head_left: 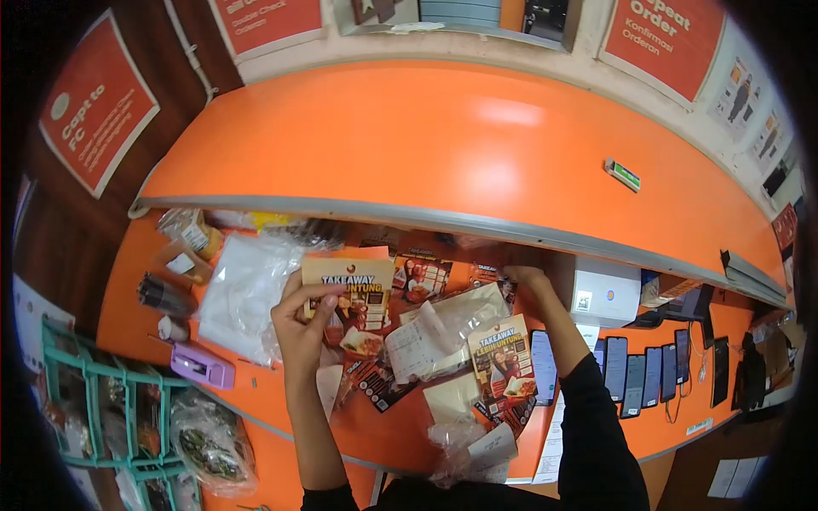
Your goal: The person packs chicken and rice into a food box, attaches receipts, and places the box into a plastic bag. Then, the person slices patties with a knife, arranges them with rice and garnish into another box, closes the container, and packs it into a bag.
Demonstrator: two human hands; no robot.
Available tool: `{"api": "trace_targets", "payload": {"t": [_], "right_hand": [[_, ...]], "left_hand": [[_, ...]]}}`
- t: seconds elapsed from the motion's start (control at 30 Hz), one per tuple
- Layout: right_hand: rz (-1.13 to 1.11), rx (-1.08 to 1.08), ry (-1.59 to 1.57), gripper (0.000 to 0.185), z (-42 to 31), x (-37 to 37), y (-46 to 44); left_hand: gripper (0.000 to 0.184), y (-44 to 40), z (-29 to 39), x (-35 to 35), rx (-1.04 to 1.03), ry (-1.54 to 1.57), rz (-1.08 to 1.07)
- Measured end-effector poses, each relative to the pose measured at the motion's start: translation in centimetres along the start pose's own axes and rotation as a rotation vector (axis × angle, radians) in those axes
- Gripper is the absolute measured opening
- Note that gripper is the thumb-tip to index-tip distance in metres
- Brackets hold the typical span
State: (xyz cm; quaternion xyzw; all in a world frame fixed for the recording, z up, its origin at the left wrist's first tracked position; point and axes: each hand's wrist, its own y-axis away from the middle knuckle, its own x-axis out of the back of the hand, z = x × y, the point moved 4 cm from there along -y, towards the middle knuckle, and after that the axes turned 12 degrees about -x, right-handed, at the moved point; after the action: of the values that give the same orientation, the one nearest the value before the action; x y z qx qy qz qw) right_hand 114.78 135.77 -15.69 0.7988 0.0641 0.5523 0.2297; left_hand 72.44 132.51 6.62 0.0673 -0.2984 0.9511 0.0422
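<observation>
My left hand (305, 317) grips a stack of takeaway flyers (362, 294), with the thumb across their front. Under the raised orange shelf, my right hand (527, 279) reaches toward another dark flyer (486, 274); its fingertips are partly hidden. Between the hands lies a plastic-wrapped package (469, 319) with a white receipt (417, 347) on it. Nearer to me, a loose flyer (504, 362) rests on a second wrapped package (452, 399). More dark flyers (379, 383) are spread on the orange counter.
A purple stapler (203, 366), clear plastic bags (247, 289) and teal baskets (111, 400) are at the left. Several phones (632, 385) line the right side by a white printer (607, 294). The raised shelf (383, 145) overhangs the counter and holds a green-and-white box (624, 175).
</observation>
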Motion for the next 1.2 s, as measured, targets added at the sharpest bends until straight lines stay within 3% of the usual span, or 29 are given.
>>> {"api": "trace_targets", "payload": {"t": [0.17,0.23,0.33,0.6,0.7,0.77,0.9,0.97,1.0,1.03,1.07,1.13,1.2], "right_hand": [[-0.105,-0.015,0.035,0.031,0.4,-0.2,0.4],[-0.108,-0.017,0.048,0.031,0.4,0.0,0.1],[-0.011,-0.022,0.081,0.032,0.5,0.8,-0.7],[0.425,0.006,0.169,0.033,-0.6,4.1,-2.7],[0.597,-0.149,0.095,0.030,-1.4,4.9,-0.2],[0.608,-0.052,0.064,0.028,-3.0,5.8,2.1],[0.724,0.128,0.001,0.031,-3.8,5.6,2.8],[0.730,-0.092,0.251,0.032,-4.3,6.0,4.4],[0.853,0.007,0.240,0.034,-5.7,6.8,7.1],[0.679,-0.010,0.257,0.034,-6.3,7.8,8.3],[0.740,-0.020,0.197,0.033,-6.3,8.2,9.1],[1.071,0.369,-0.035,0.034,-8.5,9.5,15.5],[1.285,0.477,-0.057,0.040,-12.2,10.2,24.1]], "left_hand": [[0.023,4.9,4.2,2.9,-0.007,0.129,0.138],[0.021,8.3,3.8,5.2,0.311,0.196,0.167],[0.019,11.1,5.4,6.8,0.380,0.204,0.264],[0.015,17.0,6.2,11.6,0.319,0.122,0.209],[0.020,18.0,6.8,11.9,0.327,0.179,0.195],[0.027,18.0,7.5,11.2,0.324,0.230,0.068],[0.029,19.1,8.1,10.0,0.246,0.258,0.013],[0.027,20.0,7.6,10.0,0.223,0.263,0.079],[0.025,20.6,7.3,10.0,0.212,0.275,0.122],[0.020,21.1,7.1,10.1,0.206,0.281,0.190],[0.020,21.7,6.8,10.2,0.224,0.271,0.206],[0.015,22.4,7.4,10.7,0.088,0.256,0.274],[0.012,23.0,8.6,10.7,0.127,0.250,0.308]]}}
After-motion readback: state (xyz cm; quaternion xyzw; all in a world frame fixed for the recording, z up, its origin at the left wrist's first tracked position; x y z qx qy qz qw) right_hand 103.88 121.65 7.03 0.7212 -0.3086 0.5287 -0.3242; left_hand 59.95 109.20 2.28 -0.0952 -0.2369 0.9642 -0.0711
